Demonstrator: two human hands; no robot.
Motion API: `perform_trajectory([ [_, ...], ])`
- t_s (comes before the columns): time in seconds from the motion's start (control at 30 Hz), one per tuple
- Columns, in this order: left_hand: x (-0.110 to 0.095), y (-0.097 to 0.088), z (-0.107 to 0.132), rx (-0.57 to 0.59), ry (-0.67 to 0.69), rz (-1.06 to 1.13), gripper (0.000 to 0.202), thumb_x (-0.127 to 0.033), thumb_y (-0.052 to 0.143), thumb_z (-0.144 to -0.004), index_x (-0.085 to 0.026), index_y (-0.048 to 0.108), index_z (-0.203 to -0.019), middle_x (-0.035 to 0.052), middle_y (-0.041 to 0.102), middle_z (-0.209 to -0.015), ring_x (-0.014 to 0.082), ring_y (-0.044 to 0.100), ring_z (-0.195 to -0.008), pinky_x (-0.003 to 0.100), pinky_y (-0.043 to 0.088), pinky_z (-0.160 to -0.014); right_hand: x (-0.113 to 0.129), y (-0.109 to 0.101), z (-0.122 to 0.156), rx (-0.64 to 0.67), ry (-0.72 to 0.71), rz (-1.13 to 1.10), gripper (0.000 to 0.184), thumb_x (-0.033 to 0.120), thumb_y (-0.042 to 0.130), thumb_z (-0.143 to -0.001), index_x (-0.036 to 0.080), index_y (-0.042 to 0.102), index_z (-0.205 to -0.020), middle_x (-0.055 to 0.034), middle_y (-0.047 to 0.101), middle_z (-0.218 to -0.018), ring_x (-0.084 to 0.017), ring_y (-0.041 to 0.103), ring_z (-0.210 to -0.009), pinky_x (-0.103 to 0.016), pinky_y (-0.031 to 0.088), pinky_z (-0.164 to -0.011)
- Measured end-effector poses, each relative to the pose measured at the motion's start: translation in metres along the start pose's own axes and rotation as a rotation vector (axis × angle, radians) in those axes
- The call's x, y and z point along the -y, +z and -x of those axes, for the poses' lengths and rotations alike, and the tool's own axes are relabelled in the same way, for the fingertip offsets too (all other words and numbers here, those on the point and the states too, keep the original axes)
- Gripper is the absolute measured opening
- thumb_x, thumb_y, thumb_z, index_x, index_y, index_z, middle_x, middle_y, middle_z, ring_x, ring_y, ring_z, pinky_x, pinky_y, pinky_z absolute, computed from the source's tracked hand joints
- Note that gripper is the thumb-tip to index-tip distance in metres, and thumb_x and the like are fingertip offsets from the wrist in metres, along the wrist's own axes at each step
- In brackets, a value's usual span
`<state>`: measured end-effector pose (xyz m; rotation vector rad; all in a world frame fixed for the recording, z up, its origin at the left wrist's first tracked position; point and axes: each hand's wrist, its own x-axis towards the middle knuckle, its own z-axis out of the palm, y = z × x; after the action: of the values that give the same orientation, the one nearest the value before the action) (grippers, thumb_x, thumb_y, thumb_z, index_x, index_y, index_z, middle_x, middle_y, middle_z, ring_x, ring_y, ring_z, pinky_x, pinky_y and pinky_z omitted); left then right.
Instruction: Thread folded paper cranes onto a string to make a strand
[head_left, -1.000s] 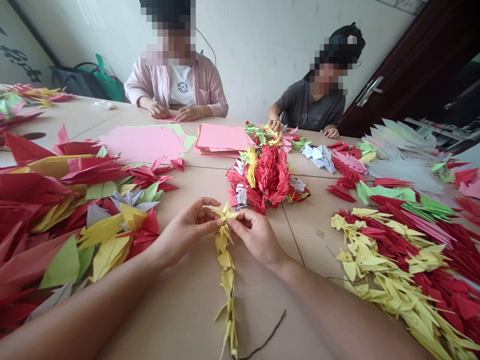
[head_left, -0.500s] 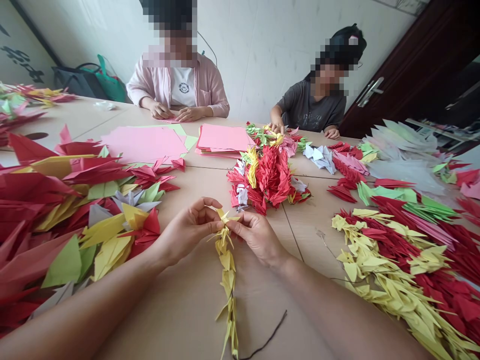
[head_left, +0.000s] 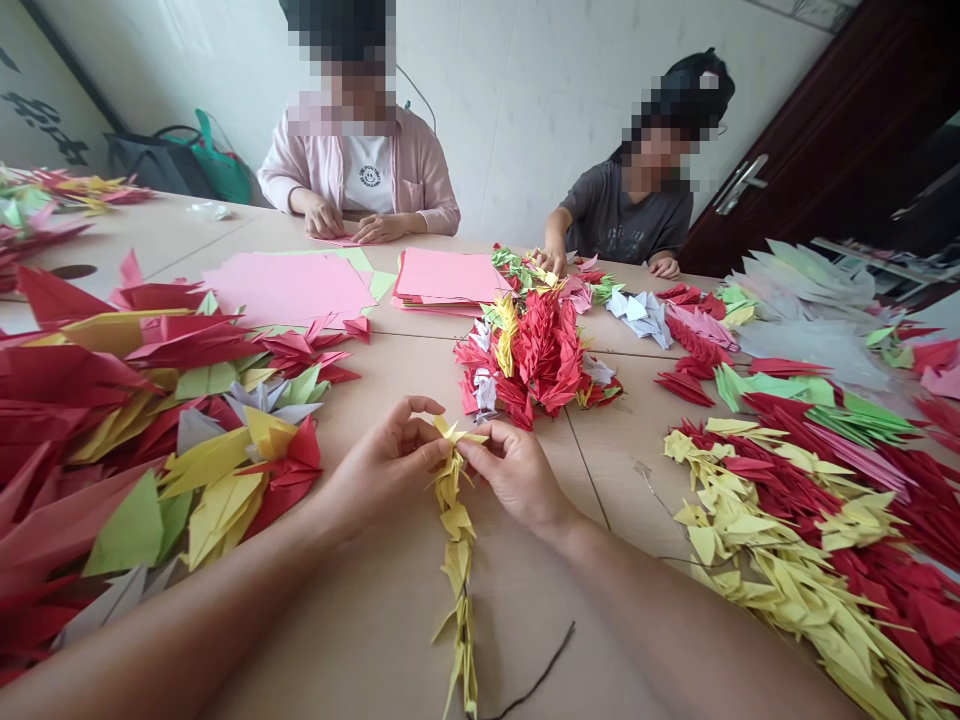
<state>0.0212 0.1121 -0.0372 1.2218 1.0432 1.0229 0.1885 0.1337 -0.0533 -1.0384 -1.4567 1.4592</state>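
In the middle of the head view, my left hand [head_left: 405, 440] and my right hand [head_left: 517, 470] meet at the top of a strand. Both pinch a small yellow paper crane [head_left: 452, 434] by opposite sides, fingertips closed on its points. Below it hangs a strand of yellow paper cranes [head_left: 455, 555], strung one under another and running toward me. A dark cord [head_left: 541, 672] trails from the strand's lower end onto the table. My fingers partly hide the top crane's folds.
Large folded papers [head_left: 97, 400] in red, yellow and green heap at left. Yellow strung cranes [head_left: 780, 590] lie at right, a red bundle [head_left: 551, 350] ahead. Beyond are pink sheets [head_left: 450, 277]. Two people, one in a pink shirt [head_left: 427, 170], one in dark grey [head_left: 634, 215], sit opposite.
My fingers have shifted slightly on the top crane, which now sits closer down onto the strand. The hand of the person at right has moved slightly over the papers.
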Motion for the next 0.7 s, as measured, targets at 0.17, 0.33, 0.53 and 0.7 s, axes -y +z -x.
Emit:
perform_trajectory([
  [0.17,-0.0013,-0.0015,-0.0012,-0.042,-0.034,0.012,0.037,-0.037,0.068,-0.081,-0.02,0.048,-0.108,-0.0035,0.064,-0.073,0.0149,0.063,-0.068,0.027,0.048,-0.063,-0.0015,-0.0018,-0.0019,0.036,0.014,-0.027,0.027,0.044,0.063,-0.083,0.017,0.064,-0.082,0.0004,0.062,-0.067,-0.01,0.055,-0.057,-0.021,0.042,-0.049],
  [0.33,-0.0028,-0.0048,-0.0012,-0.152,-0.047,0.028,0.033,-0.038,0.067,-0.081,-0.02,0.05,-0.103,-0.0052,0.063,-0.072,0.0108,0.061,-0.065,0.023,0.048,-0.061,-0.0027,-0.0004,-0.0013,0.077,0.038,-0.019,0.027,0.042,0.062,-0.082,0.018,0.059,-0.093,-0.004,0.068,-0.083,-0.012,0.062,-0.064,-0.021,0.045,-0.05],
  [0.53,-0.0037,-0.0042,-0.0015,-0.184,-0.045,0.024,0.024,-0.037,0.066,-0.082,-0.02,0.049,-0.088,-0.0076,0.059,-0.068,0.0085,0.057,-0.062,0.021,0.048,-0.06,-0.0029,0.0014,0.0002,0.09,-0.041,0.045,0.019,0.029,0.065,-0.079,0.018,0.061,-0.093,-0.0044,0.069,-0.09,-0.015,0.065,-0.08,-0.026,0.052,-0.071],
  [0.7,-0.0077,-0.0001,-0.0009,-0.136,-0.036,-0.009,0.023,-0.036,0.066,-0.082,-0.019,0.052,-0.079,-0.0064,0.058,-0.068,0.0084,0.057,-0.064,0.02,0.048,-0.062,-0.0068,-0.0013,-0.0003,0.059,-0.12,0.116,0.013,0.027,0.058,-0.087,0.018,0.065,-0.093,-0.0023,0.067,-0.082,-0.014,0.061,-0.073,-0.026,0.049,-0.068],
])
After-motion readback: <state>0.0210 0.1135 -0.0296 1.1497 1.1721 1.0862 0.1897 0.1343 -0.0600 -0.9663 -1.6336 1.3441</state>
